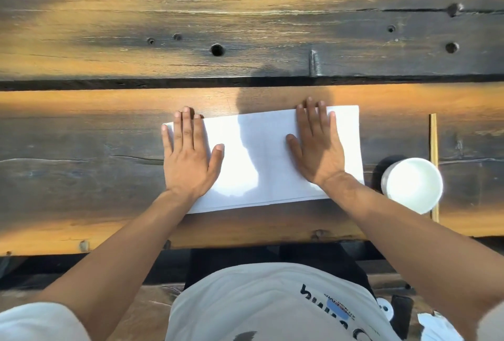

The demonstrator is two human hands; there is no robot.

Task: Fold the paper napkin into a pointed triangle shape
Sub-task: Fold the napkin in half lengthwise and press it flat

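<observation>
- Napkin (261,155) lies flat on the bench (81,133), right in front of me, long side running left-right, tilted a bit.
- It's a plain white rectangle now. Thin double line along the near edge suggests 1 fold is in already, so prob 2 layers, but can't be sure.
- My left hand (188,160) is palm-down on the left end, fingers (186,125) spread flat w/ tips reaching the far edge; gripping nothing, just pressing.
- My right hand (317,150) is the same on the right part: open, flat, nothing pinched, thumb pointing inward.
- Judgement: I'm smoothing or creasing, so early stage. No diagonal fold and no point visible yet.
- Left to do, I'd guess: bring corners in to the centre line to form the pointed triangle, then press creases.
- White cup (411,185) sits just beside the napkin's right end; a thin wooden stick (434,136) lies beyond it, partly under the cup.
- Writing: dark print on my shirt (272,308) is upside-down and cut off, not readable. No print on napkin or cup.
</observation>
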